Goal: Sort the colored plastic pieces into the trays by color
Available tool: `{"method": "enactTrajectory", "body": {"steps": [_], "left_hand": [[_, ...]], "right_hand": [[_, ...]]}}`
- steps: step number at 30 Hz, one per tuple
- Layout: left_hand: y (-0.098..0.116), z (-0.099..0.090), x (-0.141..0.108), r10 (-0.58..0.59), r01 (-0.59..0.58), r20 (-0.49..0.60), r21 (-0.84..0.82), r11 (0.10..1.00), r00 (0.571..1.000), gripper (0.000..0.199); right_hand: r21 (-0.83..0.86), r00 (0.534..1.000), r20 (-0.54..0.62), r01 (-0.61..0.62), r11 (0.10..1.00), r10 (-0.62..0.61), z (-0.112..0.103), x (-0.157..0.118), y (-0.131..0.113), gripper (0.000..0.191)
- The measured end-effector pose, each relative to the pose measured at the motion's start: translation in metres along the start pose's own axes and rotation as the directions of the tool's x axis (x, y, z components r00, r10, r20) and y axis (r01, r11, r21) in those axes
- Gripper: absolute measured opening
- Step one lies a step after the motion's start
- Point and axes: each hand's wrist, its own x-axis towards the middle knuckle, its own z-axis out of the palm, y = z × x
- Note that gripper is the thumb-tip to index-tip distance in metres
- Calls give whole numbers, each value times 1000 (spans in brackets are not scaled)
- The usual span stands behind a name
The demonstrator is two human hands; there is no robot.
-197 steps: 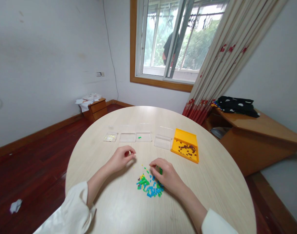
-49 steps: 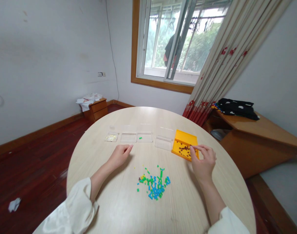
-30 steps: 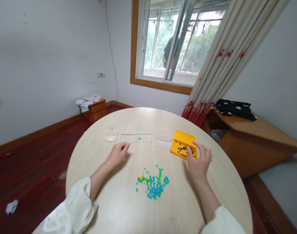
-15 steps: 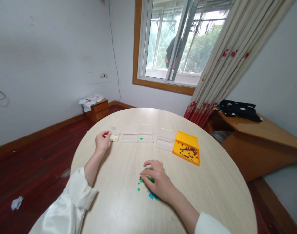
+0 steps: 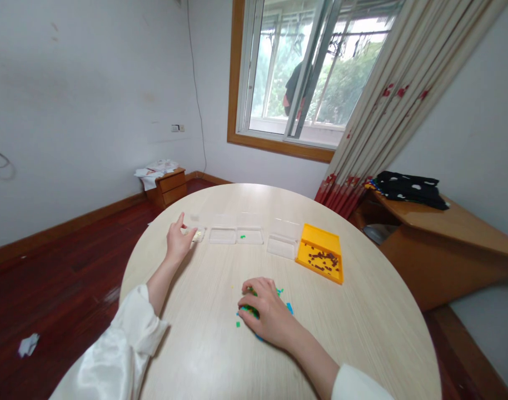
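Observation:
My left hand is at the small clear box on the left, its fingers apart and partly hiding the box. Pale pieces lie inside that box. Over a heap of tiny green, blue and yellow building bricks curves my right hand, thumb and fingers apart around the heap. The palm covers much of the heap, so contact with single bricks is hard to make out. Loose blue bricks show beyond the knuckles, and a green brick lies left of the thumb.
Several clear lidded boxes stand open across the round table; one clear box holds green bricks. At their right is an open yellow case with dark brown pieces. A person shows through the window.
The left hand's fingers have spread from a pinch, and the hand has shifted slightly right. My right hand has lowered over the heap, covering more of it.

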Motion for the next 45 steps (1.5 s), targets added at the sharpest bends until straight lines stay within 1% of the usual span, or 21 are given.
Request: {"method": "enactTrajectory", "body": {"steps": [4,8,12,18,24,32,34,37,41,45], "left_hand": [[5,-1,-2,-5,4,-12,-43,999,1000,80],[7,-1,-3,-29,28,-16,-83,996,999,86],[8,-2,-4,-33,31,-11,-101,994,999,83],[9,-1,-5,-80,80,4,-112,990,997,82],[8,0,-5,-81,81,10,-121,989,997,75],[9,-1,-6,-96,99,24,-118,988,995,72],[9,-1,-6,-98,101,27,-117,988,995,71],[9,-1,-7,-96,99,29,-115,988,995,69],[10,-2,-7,-84,87,33,-115,990,996,67],[10,-2,-8,-74,80,50,-127,989,996,64]], "right_hand": [[11,1000,-12,12,1000,-12,1,0,0,8],[26,1000,-23,19,999,-18,1,0,-1,9],[49,999,-31,26,998,-24,2,1,-1,12],[68,999,-21,32,997,-31,3,1,-1,14],[97,1000,-7,-4,995,5,-1,2,-4,13],[154,997,-50,-42,987,50,-8,5,-7,17],[165,996,-77,-40,985,53,-10,6,-5,17],[186,984,-168,-32,982,64,-16,6,0,15],[173,941,-318,-62,983,115,-29,3,11,11],[145,896,-417,-100,984,152,-40,1,21,11]]}}
